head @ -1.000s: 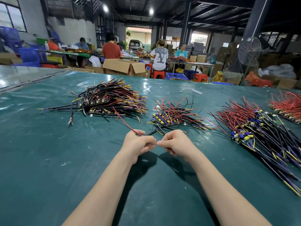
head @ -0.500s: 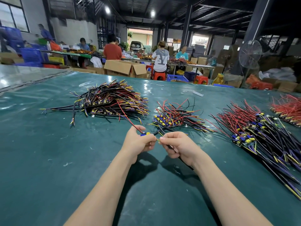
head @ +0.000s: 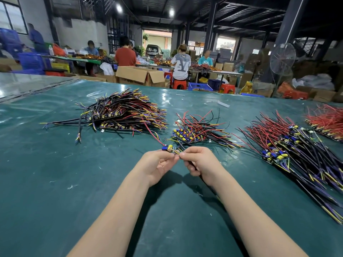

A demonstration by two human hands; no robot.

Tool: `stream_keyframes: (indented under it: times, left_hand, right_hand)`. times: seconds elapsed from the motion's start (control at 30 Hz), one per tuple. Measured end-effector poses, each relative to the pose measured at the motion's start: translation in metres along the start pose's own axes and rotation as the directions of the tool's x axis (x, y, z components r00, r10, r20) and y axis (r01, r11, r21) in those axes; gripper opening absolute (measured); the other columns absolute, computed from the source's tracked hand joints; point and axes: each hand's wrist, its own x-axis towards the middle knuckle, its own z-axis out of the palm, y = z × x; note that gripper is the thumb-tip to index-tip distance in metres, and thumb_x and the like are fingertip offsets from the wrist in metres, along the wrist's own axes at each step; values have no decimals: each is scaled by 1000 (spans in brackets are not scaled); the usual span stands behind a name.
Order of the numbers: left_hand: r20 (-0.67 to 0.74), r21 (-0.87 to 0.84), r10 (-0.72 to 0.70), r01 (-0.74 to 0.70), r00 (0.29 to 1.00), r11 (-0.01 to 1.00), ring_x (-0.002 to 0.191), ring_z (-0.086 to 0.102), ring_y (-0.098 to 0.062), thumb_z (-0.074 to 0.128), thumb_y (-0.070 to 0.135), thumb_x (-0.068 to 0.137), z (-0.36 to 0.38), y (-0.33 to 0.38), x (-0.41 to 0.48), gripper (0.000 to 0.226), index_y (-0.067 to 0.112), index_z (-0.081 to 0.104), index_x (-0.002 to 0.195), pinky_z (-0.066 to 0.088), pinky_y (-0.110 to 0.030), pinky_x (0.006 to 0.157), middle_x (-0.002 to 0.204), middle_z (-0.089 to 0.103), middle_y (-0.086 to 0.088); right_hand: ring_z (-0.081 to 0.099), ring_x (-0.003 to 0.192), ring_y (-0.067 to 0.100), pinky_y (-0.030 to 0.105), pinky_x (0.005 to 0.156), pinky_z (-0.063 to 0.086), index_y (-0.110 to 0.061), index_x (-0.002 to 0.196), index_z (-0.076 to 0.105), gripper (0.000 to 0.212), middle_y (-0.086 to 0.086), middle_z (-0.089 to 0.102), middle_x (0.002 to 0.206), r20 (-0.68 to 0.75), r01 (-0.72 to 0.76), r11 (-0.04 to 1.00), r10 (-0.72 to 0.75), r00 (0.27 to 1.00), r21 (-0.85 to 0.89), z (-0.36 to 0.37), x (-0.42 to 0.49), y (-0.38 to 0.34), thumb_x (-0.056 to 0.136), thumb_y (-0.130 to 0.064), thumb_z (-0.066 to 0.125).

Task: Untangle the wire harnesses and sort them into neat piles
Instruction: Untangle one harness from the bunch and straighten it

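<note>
My left hand (head: pixel 158 164) and my right hand (head: pixel 199 162) meet fingertip to fingertip over the green table (head: pixel 55 182), both pinching one wire harness (head: pixel 168 147). Its blue and yellow parts stick up above my left fingers, and a red wire runs from it up to the left. Black wires pass under my right palm. A large dark pile (head: pixel 122 114) lies far left, a small pile (head: pixel 196 130) just beyond my hands, a long pile (head: pixel 297 151) at the right, and a red pile (head: pixel 326 123) at the far right edge.
Small scraps and a white strip (head: pixel 223 104) lie on the mat. Beyond the table's far edge stand open cardboard boxes (head: pixel 141 76), red stools, blue crates and a floor fan (head: pixel 282 58). Several people work at other benches behind.
My hands have lifted the harness slightly and rolled it, so its blue and yellow parts now show above my left fingers. The piles lie as before.
</note>
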Motion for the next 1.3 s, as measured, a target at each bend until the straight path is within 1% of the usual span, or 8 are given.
stream_keyframes:
  times: [0.17,0.3,0.43,0.6,0.9,1.03,1.17,1.3]
  left_hand:
    - [-19,-217,33,-37,999,976,53,64,-12,49,-7,90,13,-11,1,14,-2,55,78,53,-13,50,67,63,-11]
    - [-125,-25,174,-178,977,984,49,63,-2,55,-2,88,16,-21,3,12,9,56,83,50,-11,50,75,64,-6]
    - [-194,153,278,-251,941,956,66,60,-9,64,1,83,15,-25,3,13,12,57,81,47,-17,60,77,62,-4]
    - [-250,183,369,-330,895,926,64,58,-12,66,0,82,17,-21,2,15,10,55,79,49,-20,59,75,60,-6]
    - [-304,146,411,-384,860,912,52,59,-11,63,-6,82,12,-8,2,17,7,53,78,53,-17,48,69,59,-8]
    - [-338,87,417,-414,844,906,46,61,-10,63,-9,81,8,-3,1,20,1,53,94,52,-16,46,70,59,-10]
    - [-305,-4,376,-396,875,918,38,58,-6,60,-11,82,7,0,0,19,6,52,83,50,-17,43,47,62,1]
    - [-298,-70,337,-373,893,925,38,58,-9,56,-15,82,7,0,-1,19,-3,51,96,50,-17,43,66,57,-11]
  right_hand:
    - [37,30,2,11,29,21,-7,68,53,22,-4,47,39,22,-32,971,28,999,237,4,1,-1,89,-1,52]
    - [38,29,3,10,29,21,-8,65,49,25,-3,47,38,-11,-56,966,60,998,251,6,1,2,89,-1,53]
    - [37,27,3,10,28,21,-8,62,46,28,-3,46,35,-43,-37,969,49,998,244,9,1,2,88,2,52]
    - [39,29,2,12,29,25,-7,66,49,24,-3,49,38,20,-48,963,44,999,266,16,0,2,90,-3,52]
    - [40,32,3,12,29,24,-5,72,57,26,-4,50,41,51,-27,987,19,999,157,22,-3,3,95,-12,48]
    - [37,29,3,11,29,22,-6,73,55,29,-4,48,41,69,17,999,-20,997,46,27,-6,3,98,-14,42]
    - [32,27,3,10,31,20,-8,73,55,33,-2,44,42,83,39,999,-38,996,-11,29,-7,5,99,-15,37]
    - [25,23,2,9,30,17,-11,68,51,35,-7,38,34,114,127,980,-111,987,-153,32,-7,5,99,-13,34]
